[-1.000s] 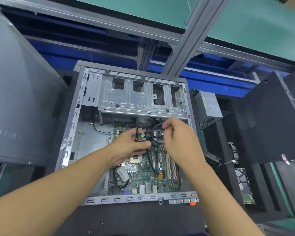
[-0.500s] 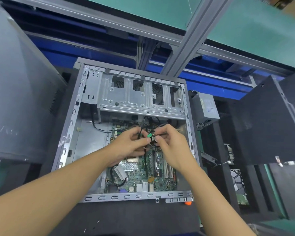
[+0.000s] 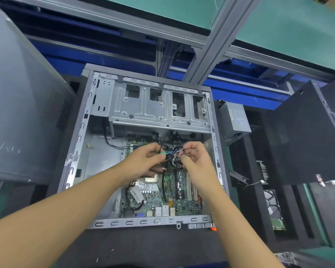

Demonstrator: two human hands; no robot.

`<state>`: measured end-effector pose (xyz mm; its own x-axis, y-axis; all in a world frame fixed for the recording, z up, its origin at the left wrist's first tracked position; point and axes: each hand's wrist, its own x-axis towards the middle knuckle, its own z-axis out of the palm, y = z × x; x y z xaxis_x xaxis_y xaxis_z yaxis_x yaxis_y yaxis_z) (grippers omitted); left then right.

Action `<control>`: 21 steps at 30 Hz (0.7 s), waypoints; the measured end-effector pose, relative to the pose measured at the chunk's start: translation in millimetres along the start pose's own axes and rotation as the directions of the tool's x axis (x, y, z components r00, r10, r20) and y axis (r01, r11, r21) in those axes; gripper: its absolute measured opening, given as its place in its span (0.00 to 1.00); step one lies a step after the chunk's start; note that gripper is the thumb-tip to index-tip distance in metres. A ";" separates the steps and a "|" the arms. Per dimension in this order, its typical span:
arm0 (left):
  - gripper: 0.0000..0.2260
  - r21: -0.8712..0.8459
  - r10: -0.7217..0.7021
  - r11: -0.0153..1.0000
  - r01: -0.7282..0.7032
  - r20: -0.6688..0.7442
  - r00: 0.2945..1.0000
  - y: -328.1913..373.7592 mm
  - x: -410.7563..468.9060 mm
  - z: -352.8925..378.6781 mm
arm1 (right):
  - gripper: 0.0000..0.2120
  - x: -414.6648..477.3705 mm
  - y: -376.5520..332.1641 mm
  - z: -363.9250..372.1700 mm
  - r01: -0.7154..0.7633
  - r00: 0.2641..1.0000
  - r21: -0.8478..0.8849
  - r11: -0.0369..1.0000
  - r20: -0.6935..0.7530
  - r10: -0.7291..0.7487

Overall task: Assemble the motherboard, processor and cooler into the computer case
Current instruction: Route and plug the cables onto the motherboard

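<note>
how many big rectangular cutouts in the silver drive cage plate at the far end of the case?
4, in a row across the silver metal drive cage plate: leftmost cutout, second, third, rightmost. Small slots and screw holes not counted. None look hidden.

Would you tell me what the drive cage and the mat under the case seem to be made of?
Drive cage: likely bare stamped sheet steel, matt silver, with pressed ribs and punched holes. Mat: seemingly dark foam or rubber, dull, no glare.
</note>
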<state>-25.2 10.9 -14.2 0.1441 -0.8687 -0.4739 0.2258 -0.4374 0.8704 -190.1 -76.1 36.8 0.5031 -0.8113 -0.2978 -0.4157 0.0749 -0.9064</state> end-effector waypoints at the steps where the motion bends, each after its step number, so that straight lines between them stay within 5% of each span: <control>1: 0.03 0.073 0.050 0.996 -0.048 -0.020 0.999 -1.1 -0.1 -0.5 | 0.12 -0.3 0.5 0.0 0.013 1.000 -0.021 1.000 0.009 -0.013; 6: 0.03 0.390 0.325 0.883 -0.261 -0.107 0.940 -2.1 4.5 -1.1 | 0.16 -6.4 -2.1 3.5 0.181 0.975 -0.228 0.957 0.168 -0.144; 9: 0.04 0.425 0.398 0.844 -0.328 -0.086 0.913 7.1 -0.1 0.7 | 0.14 -9.5 -3.6 4.6 0.260 0.948 -0.332 0.907 0.265 -0.175; 13: 0.14 0.575 0.525 0.708 -0.410 -0.039 0.850 12.4 -6.8 2.3 | 0.14 -16.5 -4.3 -0.2 0.365 0.906 -0.391 0.845 0.358 -0.226; 17: 0.13 0.565 0.527 0.734 -0.376 -0.126 0.841 9.4 -7.3 3.4 | 0.13 -21.2 0.2 -4.1 0.322 0.889 -0.266 0.908 0.415 -0.194; 21: 0.14 0.579 0.534 0.722 -0.379 -0.120 0.837 8.8 -7.8 5.9 | 0.14 -12.8 -3.5 -2.2 0.154 0.973 -0.060 0.986 0.184 -0.141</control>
<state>-30.0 12.5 -2.1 0.3569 -0.9326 0.0528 -0.4488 -0.1217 0.8853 -196.8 -67.2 44.4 0.6876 -0.6929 -0.2168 -0.3775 -0.0860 -0.9220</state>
